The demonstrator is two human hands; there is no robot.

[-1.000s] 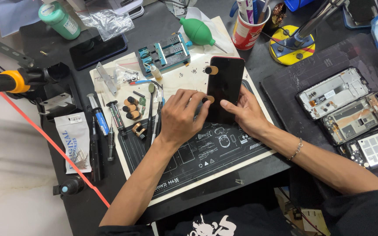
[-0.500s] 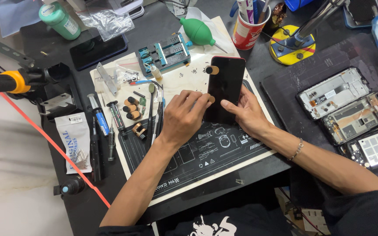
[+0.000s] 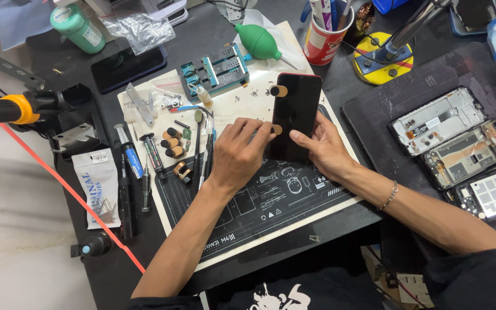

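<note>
- Black phone point(image 3: 297, 112) lies screen-down or screen-dark on the pale work mat point(image 3: 242, 109), long axis running away from the person; 2 round tan tabs sit at its left edge.
- Left hand point(image 3: 239, 152) rests on the mat just left of the phone, fingers curled, fingertips touching the lower tan tab point(image 3: 276, 130); it pinches at that tab rather than wrapping the phone.
- Right hand point(image 3: 322, 150) cups the phone's lower right corner, thumb laid on the dark face, fingers along the right edge: gripping the phone.
- Left of the left hand: tweezers and picks point(image 3: 202, 146), several small brown rolls point(image 3: 172, 143).
- Beyond the phone: green air blower point(image 3: 258, 41), red cup point(image 3: 324, 40).
- Right side of tabletop: 2 opened phone frames point(image 3: 452, 138) on a dark mat.
</note>
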